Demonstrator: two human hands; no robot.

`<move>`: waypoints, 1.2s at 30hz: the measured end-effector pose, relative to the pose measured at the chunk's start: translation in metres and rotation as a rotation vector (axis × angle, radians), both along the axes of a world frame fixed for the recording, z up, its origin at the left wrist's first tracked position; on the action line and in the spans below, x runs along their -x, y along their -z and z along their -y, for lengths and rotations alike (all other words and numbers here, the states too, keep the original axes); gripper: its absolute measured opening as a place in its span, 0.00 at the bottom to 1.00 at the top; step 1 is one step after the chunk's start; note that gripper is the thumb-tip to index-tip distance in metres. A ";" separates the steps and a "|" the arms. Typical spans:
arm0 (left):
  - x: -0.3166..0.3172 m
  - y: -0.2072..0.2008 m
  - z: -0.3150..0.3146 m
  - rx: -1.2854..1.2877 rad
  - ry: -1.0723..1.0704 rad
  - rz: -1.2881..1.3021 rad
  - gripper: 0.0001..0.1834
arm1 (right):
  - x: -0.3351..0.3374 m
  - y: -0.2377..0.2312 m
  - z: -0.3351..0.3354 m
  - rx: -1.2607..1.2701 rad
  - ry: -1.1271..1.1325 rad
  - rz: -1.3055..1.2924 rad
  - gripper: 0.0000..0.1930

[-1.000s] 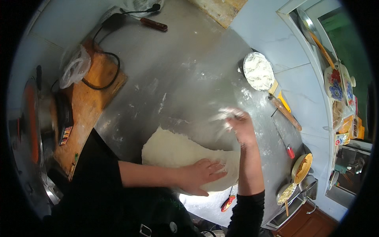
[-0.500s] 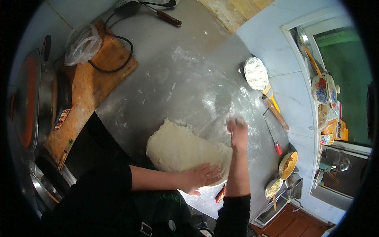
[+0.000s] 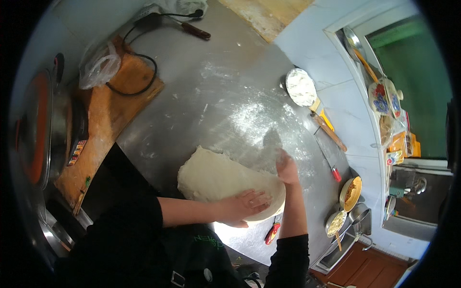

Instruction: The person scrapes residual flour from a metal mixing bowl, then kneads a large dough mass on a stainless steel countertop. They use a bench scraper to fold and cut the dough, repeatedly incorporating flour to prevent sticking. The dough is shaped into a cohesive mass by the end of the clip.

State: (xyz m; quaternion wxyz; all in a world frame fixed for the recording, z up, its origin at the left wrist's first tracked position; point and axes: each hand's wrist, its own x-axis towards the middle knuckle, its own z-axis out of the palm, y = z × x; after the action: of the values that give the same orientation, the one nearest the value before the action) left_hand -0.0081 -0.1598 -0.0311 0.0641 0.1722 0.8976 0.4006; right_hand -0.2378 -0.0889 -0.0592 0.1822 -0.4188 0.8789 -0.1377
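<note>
A large pale sheet of dough (image 3: 211, 170) lies on the near part of the metal table, its near edge by my body. My left hand (image 3: 247, 205) rests flat on the dough's near right part, fingers stretched out. Just right of the dough's right edge is my right hand (image 3: 286, 168), over the table; its fingers are blurred and partly hidden, so their hold is unclear. A white patch of loose flour (image 3: 254, 120) covers the table beyond that hand. By the dough's near edge lies a tool with a red and yellow handle (image 3: 272, 234).
Along the right wall stand a bowl of flour (image 3: 301, 87), a rolling pin (image 3: 329, 132), a red-handled tool (image 3: 336, 174) and two bowls of food (image 3: 351, 193). On the left are a wooden board (image 3: 110, 108) with a cable and plastic bag, and a lidded pan (image 3: 41, 129).
The flour patch beyond my right hand has become larger and whiter. My right hand has drawn slightly nearer me. My left hand stays on the dough; the view has shifted a little.
</note>
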 end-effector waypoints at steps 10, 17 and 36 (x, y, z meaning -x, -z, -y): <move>-0.053 -0.005 0.044 0.101 -0.084 0.017 0.34 | -0.153 0.002 -0.179 0.628 0.835 0.171 0.17; -0.073 0.033 0.038 0.329 -0.109 -0.325 0.33 | -0.240 0.043 -0.130 0.480 0.871 1.003 0.33; 0.022 0.041 0.230 -0.598 -0.585 0.541 0.37 | -0.185 0.023 -0.004 0.877 0.894 1.152 0.26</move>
State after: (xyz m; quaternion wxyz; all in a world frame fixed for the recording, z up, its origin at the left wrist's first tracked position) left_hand -0.0303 -0.3894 -0.0725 0.1274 -0.1860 0.7054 0.6721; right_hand -0.0529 -0.0844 -0.0823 0.3510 0.0704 0.5989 -0.7163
